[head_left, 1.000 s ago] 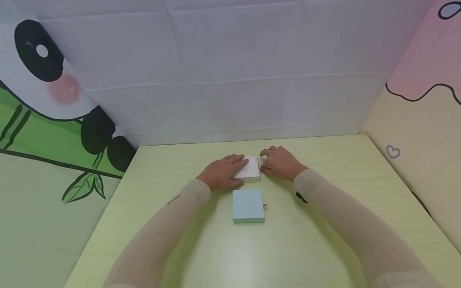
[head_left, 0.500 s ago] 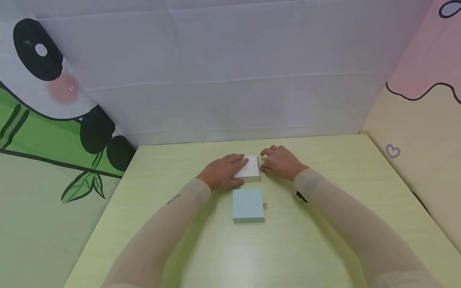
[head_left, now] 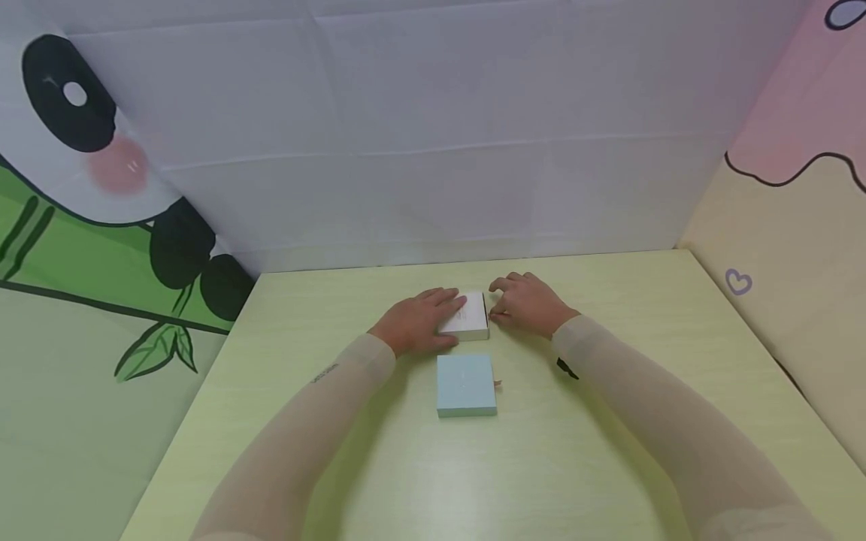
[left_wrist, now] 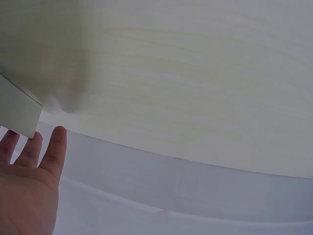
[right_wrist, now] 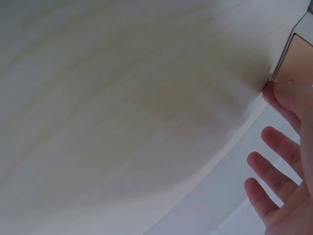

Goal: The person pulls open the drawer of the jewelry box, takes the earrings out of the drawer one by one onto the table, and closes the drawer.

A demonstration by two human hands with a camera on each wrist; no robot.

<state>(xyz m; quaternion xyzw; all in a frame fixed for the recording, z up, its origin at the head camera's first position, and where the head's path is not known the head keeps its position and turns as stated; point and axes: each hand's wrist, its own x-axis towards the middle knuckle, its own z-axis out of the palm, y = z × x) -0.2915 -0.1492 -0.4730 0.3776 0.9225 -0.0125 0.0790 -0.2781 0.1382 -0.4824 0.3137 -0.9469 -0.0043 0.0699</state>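
Note:
On the table lies a small white box [head_left: 467, 318]. My left hand [head_left: 416, 324] steadies it from the left, thumb along the near side and fingers across the top and far edge. At its right end, thumb and forefinger of my right hand [head_left: 531, 306] pinch a small pull tab, mostly hidden by the fingertips. The right wrist view shows a copper-pink panel [right_wrist: 296, 61] in the box's end, beside that pinch; the other fingers stay spread. Closer to me is a light blue box [head_left: 466, 385] with a pinkish ribbon tab [head_left: 498, 383] on its right side.
The pale wooden table [head_left: 379, 481] is bounded by a white cloth backdrop [head_left: 433, 188] behind. Printed panels stand at left and right. A small black object [head_left: 567, 369] shows under the right sleeve.

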